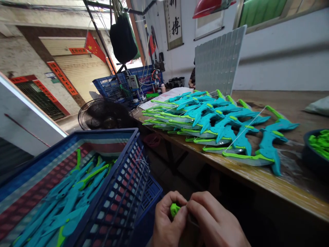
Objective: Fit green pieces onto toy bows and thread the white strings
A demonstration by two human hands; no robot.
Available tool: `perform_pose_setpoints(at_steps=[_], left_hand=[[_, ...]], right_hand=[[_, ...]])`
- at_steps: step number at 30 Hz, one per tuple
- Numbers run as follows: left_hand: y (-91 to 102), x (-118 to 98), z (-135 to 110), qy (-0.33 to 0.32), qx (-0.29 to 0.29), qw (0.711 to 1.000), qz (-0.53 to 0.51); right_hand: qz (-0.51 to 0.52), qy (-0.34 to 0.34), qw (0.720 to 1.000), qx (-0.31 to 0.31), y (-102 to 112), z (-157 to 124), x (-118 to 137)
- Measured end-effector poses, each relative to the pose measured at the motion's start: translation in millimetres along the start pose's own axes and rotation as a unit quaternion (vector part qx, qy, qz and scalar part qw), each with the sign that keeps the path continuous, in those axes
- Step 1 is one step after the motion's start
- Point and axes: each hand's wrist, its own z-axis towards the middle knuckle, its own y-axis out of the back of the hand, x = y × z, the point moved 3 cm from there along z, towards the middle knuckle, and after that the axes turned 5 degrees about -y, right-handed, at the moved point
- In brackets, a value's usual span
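Both hands low, before the bench. Left hand [168, 221] and right hand [214, 223] pinched together on small green piece [175, 209]. Finished toys [218, 127] laid out on bench [269, 181]; crate [120, 178] held many more.

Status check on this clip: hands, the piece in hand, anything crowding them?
Left hand pinches small green piece; right hand closed against it. Blue crate of teal parts close left. Table edge just ahead, teal toy bows laid out.

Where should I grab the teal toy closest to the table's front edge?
Probably by its teal handle, coming from the front edge of the wooden table: that end juts toward the edge clear of the pile, while the green-edged blade lies flat under a string.
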Motion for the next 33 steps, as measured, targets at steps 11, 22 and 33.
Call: perform_pose_setpoints(at_steps=[11, 22, 33], left_hand=[[-1.8, -8.6, -7.3, -0.062, -0.07, 0.993, 0.075], [-10.8, -11.7, -6.1, -0.04, 0.037, 0.991, 0.123], [-14.7, -10.3, -7.3, 0.053, 0.074, 0.993, -0.071]], right_hand=[[0.032, 0.063, 0.996, -0.053, -9.8, -0.4, 0.0], [0.063, 0.027, 0.995, -0.067, -3.2, -6.9, -8.4], [-0.172, 0.15, 0.963, -0.144, 6.7, -14.6, 6.9]])
